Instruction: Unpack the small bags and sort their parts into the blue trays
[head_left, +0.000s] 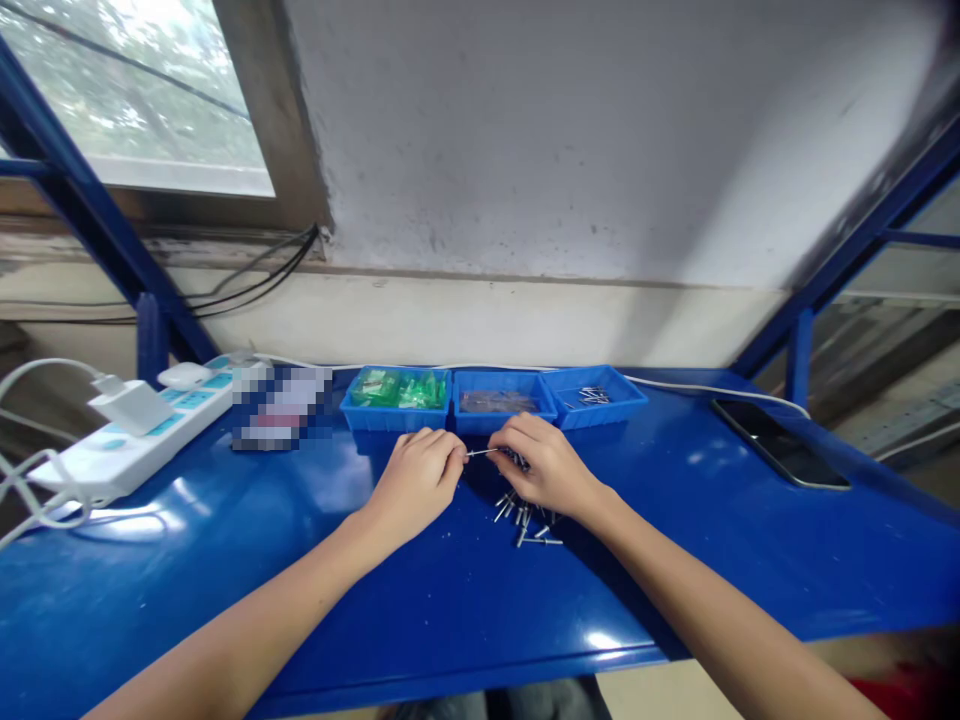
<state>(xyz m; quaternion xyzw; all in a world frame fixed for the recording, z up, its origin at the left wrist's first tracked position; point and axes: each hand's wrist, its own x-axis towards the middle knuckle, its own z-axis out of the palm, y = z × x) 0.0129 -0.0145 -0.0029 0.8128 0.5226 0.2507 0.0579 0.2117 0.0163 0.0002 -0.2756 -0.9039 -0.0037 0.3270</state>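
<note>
Between my two hands a slim metal blind rivet (pixel 481 453) is held level, just above the blue table. My left hand (pixel 424 470) is closed, its thumb and fingers pinching the left end. The fingertips of my right hand (pixel 544 460) close on the thin right end. Under and in front of my right hand lies a loose pile of silver blind rivets (pixel 523 512), partly covered by that hand. Behind the hands, a blue bin (pixel 592 420) holds a few similar metal pins.
A middle blue bin (pixel 551 412) holds brownish pieces, and a left one (pixel 352 415) green packets. A white power strip (pixel 124 455) with plugs and cables lies at the left, near a blurred-out object (pixel 285 408). At the right rests a black phone (pixel 780 443) on the blue table (pixel 420 620).
</note>
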